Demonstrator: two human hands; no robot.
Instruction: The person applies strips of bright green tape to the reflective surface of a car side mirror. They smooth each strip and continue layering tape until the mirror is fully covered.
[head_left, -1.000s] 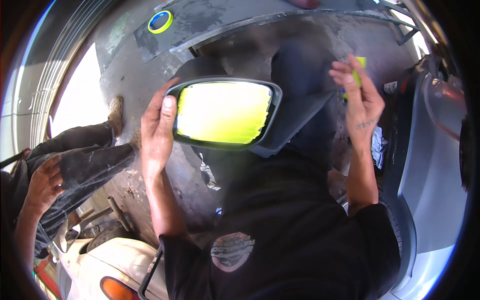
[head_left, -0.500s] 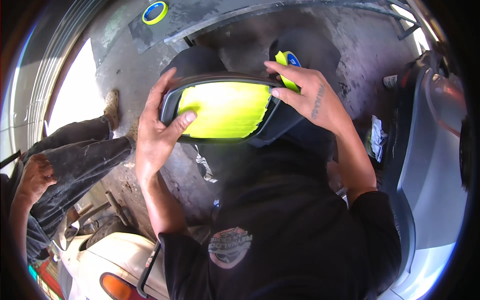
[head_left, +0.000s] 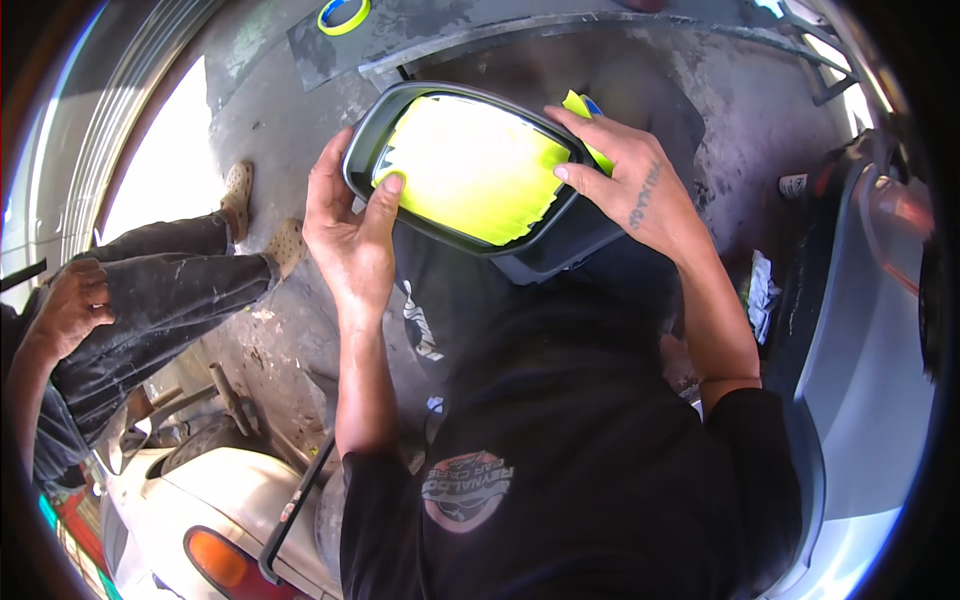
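A car side mirror with a black housing (head_left: 540, 262) is held tilted above my lap, its glass covered by strips of bright yellow masking tape (head_left: 470, 165). My left hand (head_left: 350, 225) grips the mirror's left end, thumb over the front rim and fingers behind. At the right end my right hand (head_left: 625, 180) holds the mirror too, its thumb on the rim. A roll of yellow tape with a blue core (head_left: 594, 108) sits behind the right hand's fingers, partly hidden by them. How the roll is held cannot be made out.
Another yellow tape roll (head_left: 343, 14) lies on a grey surface at the far side. A person's legs in dark trousers (head_left: 170, 275) are at the left. A pale car body with an orange light (head_left: 215, 558) stands lower left; a grey car panel (head_left: 860, 400) stands right.
The mirror has been raised and tilted, its left end now higher than its right. My left hand has moved up and right with it; my right hand has shifted slightly right.
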